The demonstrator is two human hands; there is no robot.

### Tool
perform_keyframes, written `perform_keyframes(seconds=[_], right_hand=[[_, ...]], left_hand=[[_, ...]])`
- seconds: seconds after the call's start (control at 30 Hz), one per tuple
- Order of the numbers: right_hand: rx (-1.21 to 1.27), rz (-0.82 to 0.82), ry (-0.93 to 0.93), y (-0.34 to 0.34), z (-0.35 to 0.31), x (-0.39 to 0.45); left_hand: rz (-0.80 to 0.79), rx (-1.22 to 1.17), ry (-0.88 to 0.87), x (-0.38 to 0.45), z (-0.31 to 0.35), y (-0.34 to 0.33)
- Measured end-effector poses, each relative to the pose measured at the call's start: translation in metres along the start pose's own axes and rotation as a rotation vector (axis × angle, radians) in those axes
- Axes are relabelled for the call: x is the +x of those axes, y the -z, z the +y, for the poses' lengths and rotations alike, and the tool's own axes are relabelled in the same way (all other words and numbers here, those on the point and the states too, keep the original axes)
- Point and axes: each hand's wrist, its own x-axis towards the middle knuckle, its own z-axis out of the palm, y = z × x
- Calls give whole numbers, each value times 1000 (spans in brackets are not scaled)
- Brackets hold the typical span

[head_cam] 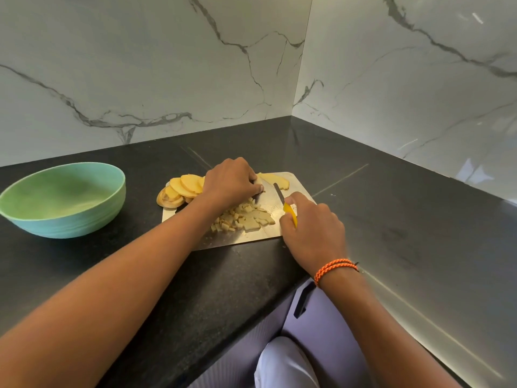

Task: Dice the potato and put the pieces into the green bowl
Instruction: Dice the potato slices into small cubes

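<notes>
The left hand [229, 182] pinned a potato slice [275, 180] on the cutting board [268, 233]; the right hand [313, 219] gripped the yellow-handled knife [284, 201]. Diced pieces [243, 218] lay mid-board, the green bowl [63, 200] well apart. Fingertips sat close to the blade: a slip risked a cut.

Knife [279, 196] and potato slices [183, 186] on board [268, 233]

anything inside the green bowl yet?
Nothing visible inside the green bowl; the near inner wall is hidden by its rim. The diced pieces lie on the cutting board, and uncut potato slices lie at its far left edge.
</notes>
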Motion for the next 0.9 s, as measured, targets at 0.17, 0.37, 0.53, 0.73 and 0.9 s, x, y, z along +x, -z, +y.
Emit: perform_keyframes(seconds=[0.17,0.37,0.53,0.73,0.9], right_hand=[[108,59,9,-9,-11,21],[77,-14,33,-24,-18,51],[59,0,51,-26,-19,53],[9,-24,80,-28,-25,53],[5,-28,87,-24,-27,40]], left_hand=[[22,-25,32,-1,0,4],[70,-18,53,-4,-1,4],[66,7,49,-2,1,1],[66,55,70,1,2,1],[60,86,84,0,5,0]])
